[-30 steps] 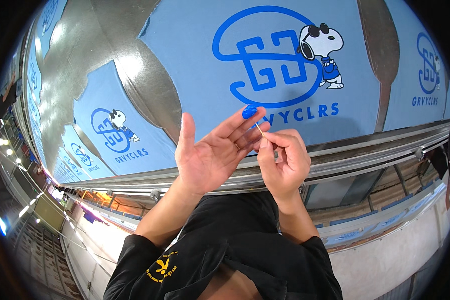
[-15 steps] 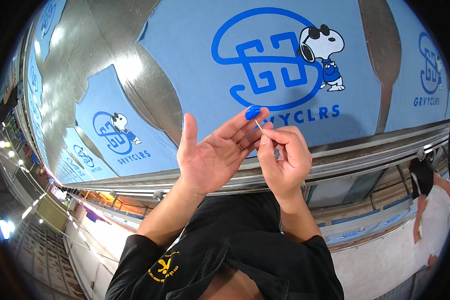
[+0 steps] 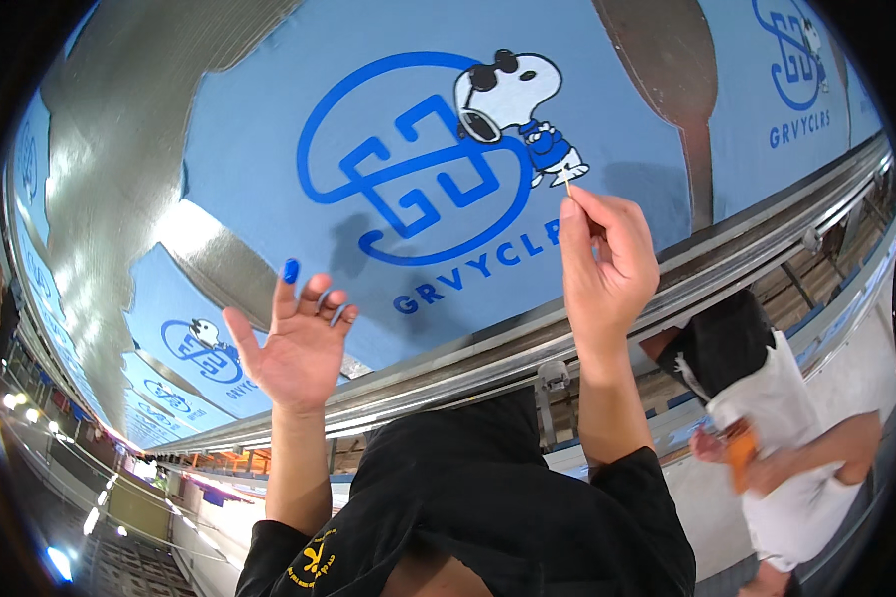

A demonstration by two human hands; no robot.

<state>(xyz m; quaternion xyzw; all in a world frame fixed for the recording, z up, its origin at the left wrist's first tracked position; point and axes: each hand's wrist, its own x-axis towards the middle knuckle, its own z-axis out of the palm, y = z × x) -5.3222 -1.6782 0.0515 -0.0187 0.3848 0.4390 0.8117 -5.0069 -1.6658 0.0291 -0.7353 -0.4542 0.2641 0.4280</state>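
Observation:
My right hand [image 3: 607, 264] pinches a thin toothpick-like stick [image 3: 567, 186] between thumb and forefinger. The stick's upper end lies in line with the white feet of a printed cartoon dog [image 3: 513, 95]; whether it touches the print I cannot tell. That dog stands beside a blue line emblem on a light blue fabric piece [image 3: 254, 129] spread flat. To the left, my left hand [image 3: 299, 358] is held palm up with its fingers apart. A dab of glossy blue paint [image 3: 291, 271] coats its index fingertip.
Similar printed fabric pieces [image 3: 204, 338] lie along the long shiny metal table [image 3: 119, 109]. A metal rail [image 3: 468, 363] runs along the table's near edge. At the right, another person [image 3: 796, 468] in white and black has an orange object [image 3: 741, 453] at one hand.
My hands have moved apart: the right went rightward and up with the stick, away from the blue dab, and the left went left and down. The other person has come further into view.

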